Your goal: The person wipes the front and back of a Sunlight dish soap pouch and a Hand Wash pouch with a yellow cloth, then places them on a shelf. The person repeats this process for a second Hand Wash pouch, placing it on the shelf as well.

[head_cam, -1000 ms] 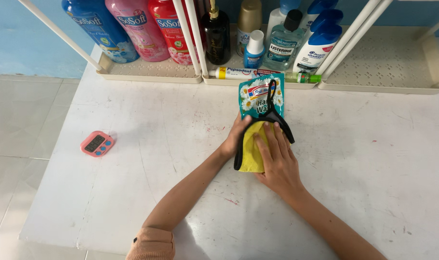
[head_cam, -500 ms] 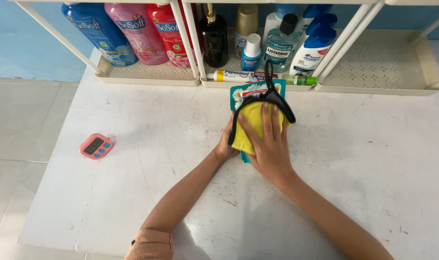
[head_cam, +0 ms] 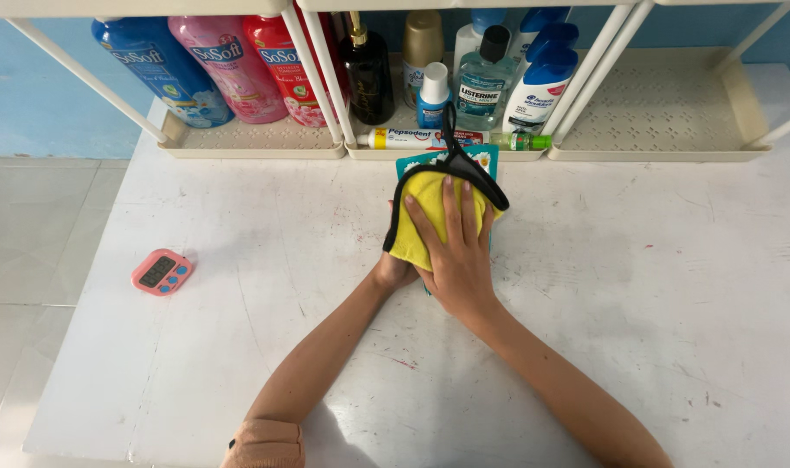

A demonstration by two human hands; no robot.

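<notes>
A teal refill pouch (head_cam: 480, 158) lies flat on the white table (head_cam: 637, 286), almost fully covered by a yellow cloth with black trim (head_cam: 416, 227). My right hand (head_cam: 454, 251) presses flat on the cloth, fingers spread toward the rack. My left hand (head_cam: 393, 270) is mostly hidden under the cloth's left edge, at the pouch's side; its grip cannot be seen.
A white rack (head_cam: 256, 143) along the far edge holds blue, pink and red bottles (head_cam: 213, 61) in its left tray, a dark pump bottle (head_cam: 366, 65), mouthwash and other bottles in the middle. The right tray (head_cam: 663, 113) holds nothing. A pink timer (head_cam: 161, 272) lies left.
My right hand slid the yellow cloth up over the pouch toward the rack, from its lower half until it covers nearly all of it. The left hand stayed beside it.
</notes>
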